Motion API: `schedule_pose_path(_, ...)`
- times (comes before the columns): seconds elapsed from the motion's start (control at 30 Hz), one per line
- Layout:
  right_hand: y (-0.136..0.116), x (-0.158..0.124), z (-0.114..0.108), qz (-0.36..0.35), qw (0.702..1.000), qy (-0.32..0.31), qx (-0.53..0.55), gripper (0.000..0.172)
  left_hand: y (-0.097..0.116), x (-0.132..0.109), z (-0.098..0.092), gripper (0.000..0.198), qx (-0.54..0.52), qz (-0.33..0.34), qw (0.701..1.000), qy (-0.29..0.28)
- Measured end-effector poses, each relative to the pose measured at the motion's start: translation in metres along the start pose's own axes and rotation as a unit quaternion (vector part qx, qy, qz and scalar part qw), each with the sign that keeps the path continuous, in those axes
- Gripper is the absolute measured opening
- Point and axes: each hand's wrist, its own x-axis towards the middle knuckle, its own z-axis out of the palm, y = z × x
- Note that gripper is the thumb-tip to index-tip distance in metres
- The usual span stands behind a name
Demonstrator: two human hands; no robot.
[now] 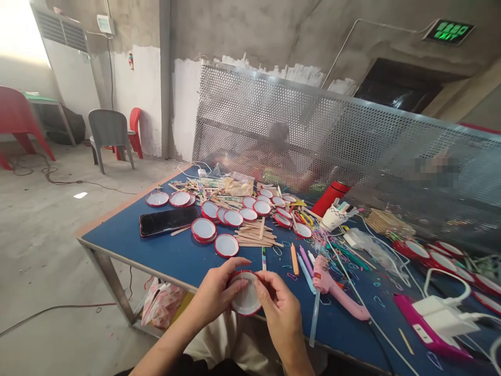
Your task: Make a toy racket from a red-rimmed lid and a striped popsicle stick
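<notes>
Both my hands hold one round lid (246, 297), red-rimmed with a white inside, just above the near edge of the blue table (164, 250). My left hand (217, 292) grips its left side, fingers curled over the top rim. On the right side, my right hand (279, 308) pinches the rim. Several more such lids (227, 245) lie on the table beyond. A pile of wooden craft sticks (256, 235) sits just behind them. A pink glue gun (332, 287) lies to the right of my hands.
A black phone (169, 220) lies at the left. Coloured pens (299, 258), a red bottle (331, 197), a white cup (334, 216), a white charger (444, 316) and cables crowd the right. A perforated metal screen (352, 136) stands behind, another person beyond it. Chairs (110, 136) stand far left.
</notes>
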Motion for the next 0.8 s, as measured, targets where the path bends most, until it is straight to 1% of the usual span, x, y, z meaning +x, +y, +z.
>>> schedule_pose_path(0.03,0.000,0.000,0.000,-0.015,1.000,0.012,-0.007,0.030,0.001,0.000,-0.001,0.032,-0.004,-0.001,1.000,-0.007)
schedule_pose_path(0.1,0.001,-0.001,0.000,-0.070,0.995,0.058,-0.042,0.023,0.001,0.001,-0.002,0.030,-0.011,-0.003,1.000,-0.004)
schedule_pose_path(0.2,0.004,-0.005,0.001,-0.182,0.967,0.130,-0.117,0.014,-0.002,0.002,-0.002,0.026,-0.019,0.001,1.000,0.021)
schedule_pose_path(0.27,0.006,-0.008,0.005,-0.237,0.947,0.143,-0.163,0.011,-0.004,0.002,-0.001,0.025,-0.019,-0.002,0.999,0.032)
schedule_pose_path(0.33,0.007,-0.009,0.010,-0.263,0.933,0.148,-0.198,0.009,-0.005,0.002,0.000,0.023,-0.016,-0.009,0.999,0.030)
schedule_pose_path(0.43,0.008,-0.011,0.020,-0.263,0.929,0.152,-0.213,0.010,-0.006,0.003,0.001,0.020,-0.015,-0.013,1.000,0.024)
schedule_pose_path(0.6,0.008,-0.013,0.028,-0.237,0.946,0.153,-0.158,0.015,-0.008,0.004,0.001,0.016,-0.026,-0.017,0.999,0.024)
schedule_pose_path(0.7,0.007,-0.014,0.028,-0.209,0.959,0.149,-0.123,0.015,-0.008,0.004,0.001,0.015,-0.029,-0.017,0.999,0.017)
schedule_pose_path(0.8,0.004,-0.012,0.027,-0.149,0.978,0.131,-0.071,0.014,-0.006,0.004,0.002,0.014,-0.016,-0.017,1.000,0.019)
